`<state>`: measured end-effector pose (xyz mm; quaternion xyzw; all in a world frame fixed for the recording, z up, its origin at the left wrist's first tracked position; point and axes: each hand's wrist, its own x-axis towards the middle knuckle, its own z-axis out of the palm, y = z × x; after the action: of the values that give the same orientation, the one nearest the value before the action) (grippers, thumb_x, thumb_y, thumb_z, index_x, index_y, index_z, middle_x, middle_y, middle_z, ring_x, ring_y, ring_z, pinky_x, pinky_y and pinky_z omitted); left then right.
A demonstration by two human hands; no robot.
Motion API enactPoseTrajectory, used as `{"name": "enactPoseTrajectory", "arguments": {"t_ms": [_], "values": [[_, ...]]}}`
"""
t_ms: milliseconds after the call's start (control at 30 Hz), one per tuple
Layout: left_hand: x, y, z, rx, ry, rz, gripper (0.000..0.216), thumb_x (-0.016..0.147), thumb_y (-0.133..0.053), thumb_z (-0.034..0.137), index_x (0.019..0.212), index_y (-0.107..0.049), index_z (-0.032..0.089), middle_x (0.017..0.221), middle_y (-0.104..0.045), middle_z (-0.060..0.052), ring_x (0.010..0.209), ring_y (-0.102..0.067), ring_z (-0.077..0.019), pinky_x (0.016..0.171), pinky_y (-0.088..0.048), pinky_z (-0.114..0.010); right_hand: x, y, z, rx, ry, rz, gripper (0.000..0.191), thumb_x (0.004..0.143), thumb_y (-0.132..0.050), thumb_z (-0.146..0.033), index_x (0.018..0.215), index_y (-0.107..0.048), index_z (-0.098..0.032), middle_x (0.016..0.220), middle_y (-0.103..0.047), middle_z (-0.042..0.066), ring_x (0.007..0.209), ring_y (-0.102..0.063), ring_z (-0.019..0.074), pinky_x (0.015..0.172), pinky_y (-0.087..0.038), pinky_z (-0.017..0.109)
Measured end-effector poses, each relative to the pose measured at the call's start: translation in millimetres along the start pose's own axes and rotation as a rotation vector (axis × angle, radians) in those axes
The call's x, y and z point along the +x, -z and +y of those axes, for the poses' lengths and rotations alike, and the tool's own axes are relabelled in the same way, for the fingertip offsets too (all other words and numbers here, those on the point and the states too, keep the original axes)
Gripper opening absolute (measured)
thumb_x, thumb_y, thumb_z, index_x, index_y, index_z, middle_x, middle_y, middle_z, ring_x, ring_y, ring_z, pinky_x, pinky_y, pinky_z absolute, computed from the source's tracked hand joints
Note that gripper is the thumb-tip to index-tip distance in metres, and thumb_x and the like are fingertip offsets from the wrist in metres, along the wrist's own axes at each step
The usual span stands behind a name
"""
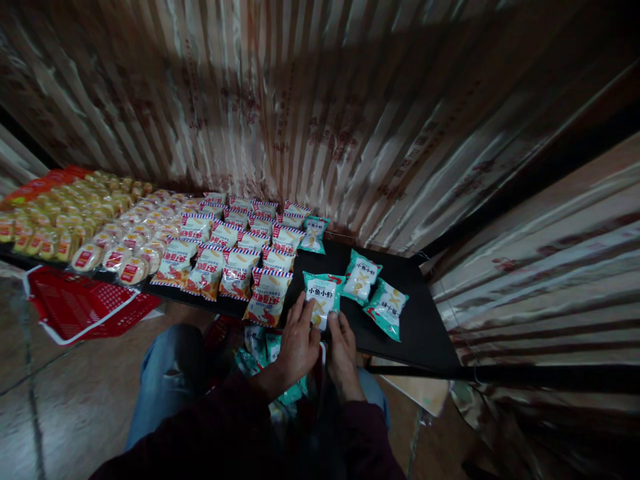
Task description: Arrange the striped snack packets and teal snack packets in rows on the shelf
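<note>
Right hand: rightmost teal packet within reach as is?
Probably yes: the right hand sits just beside the rightmost teal packet, with only bare black shelf between them.

Left sleeve (235, 417): long and dark maroon, a soft plain fabric that runs all the way down to the wrist.
Right sleeve (361, 433): the same dark maroon, nearly black in the shadow, its cuff snug at the wrist.
Left hand (299, 343): bare beyond the cuff, with knuckles and tendons showing on its back.
Right hand (343, 351): bare as well, and 1 vein line catches the light.
Jeans (165, 380): blue denim, washed paler over the left knee, with just 1 thin sliver of blue on the right.
</note>
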<state>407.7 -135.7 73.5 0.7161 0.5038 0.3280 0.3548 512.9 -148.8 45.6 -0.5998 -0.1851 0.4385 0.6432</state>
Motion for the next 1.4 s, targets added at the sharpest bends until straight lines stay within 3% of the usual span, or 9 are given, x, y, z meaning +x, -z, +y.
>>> {"name": "enactPoseTrajectory", "arguments": {"t_ms": [100,500,833,1267,1400], "values": [[8.3,-0.7,1.3,0.02,0.016,0.0,0.054,0.085,-0.039,0.011,0.138,-0.044,0.009,0.153,-0.033,-0.016,0.142,-0.031,-0.0246,0.117,-0.029,-0.044,9.6,-4.5,-2.7,-0.031,0.019,0.022,0.058,0.069,-0.068,-0.061,0.107,-0.068,-0.016,0.11,-0.072,0.009,0.102,-0.063,0.0235,0.088,-0.049,0.034],[42.8,-7.0,7.3,0.079,0.101,-0.014,0.055,0.084,-0.04,0.008,0.139,-0.044,0.011,0.155,-0.03,-0.015,0.143,-0.03,-0.025,0.117,-0.028,-0.042,54.4,-14.8,3.4,-0.164,0.118,0.032,0.068,0.067,-0.062,-0.066,0.111,-0.065,-0.014,0.106,-0.071,0.012,0.092,-0.064,0.0232,0.081,-0.049,0.034],[73.9,-15.2,8.4,0.1,0.131,-0.004,0.053,0.084,-0.04,0.006,0.137,-0.046,0.007,0.153,-0.032,-0.019,0.144,-0.027,-0.0289,0.118,-0.026,-0.043,94.1,-29.1,1.0,-0.227,0.198,0.028,0.058,0.07,-0.056,-0.067,0.095,-0.064,-0.016,0.09,-0.069,0.007,0.082,-0.06,0.0204,0.075,-0.047,0.033],[107.8,-25.9,2.6,0.035,0.145,0.041,0.051,0.086,-0.041,0.013,0.136,-0.049,0.01,0.154,-0.033,-0.014,0.144,-0.026,-0.0275,0.119,-0.025,-0.041,135.7,-46.3,-0.2,-0.256,0.281,0.024,0.051,0.073,-0.053,-0.064,0.094,-0.063,-0.018,0.08,-0.068,0.004,0.078,-0.06,0.0205,0.073,-0.048,0.034],[116.9,-25.6,1.9,0.055,0.142,0.045,0.049,0.087,-0.041,0.015,0.134,-0.05,0.006,0.153,-0.034,-0.018,0.144,-0.027,-0.0285,0.118,-0.025,-0.043,145.5,-51.8,0.2,-0.257,0.299,0.007,0.05,0.074,-0.052,-0.064,0.095,-0.063,-0.019,0.079,-0.069,0.003,0.078,-0.061,0.0205,0.073,-0.048,0.034]]}}
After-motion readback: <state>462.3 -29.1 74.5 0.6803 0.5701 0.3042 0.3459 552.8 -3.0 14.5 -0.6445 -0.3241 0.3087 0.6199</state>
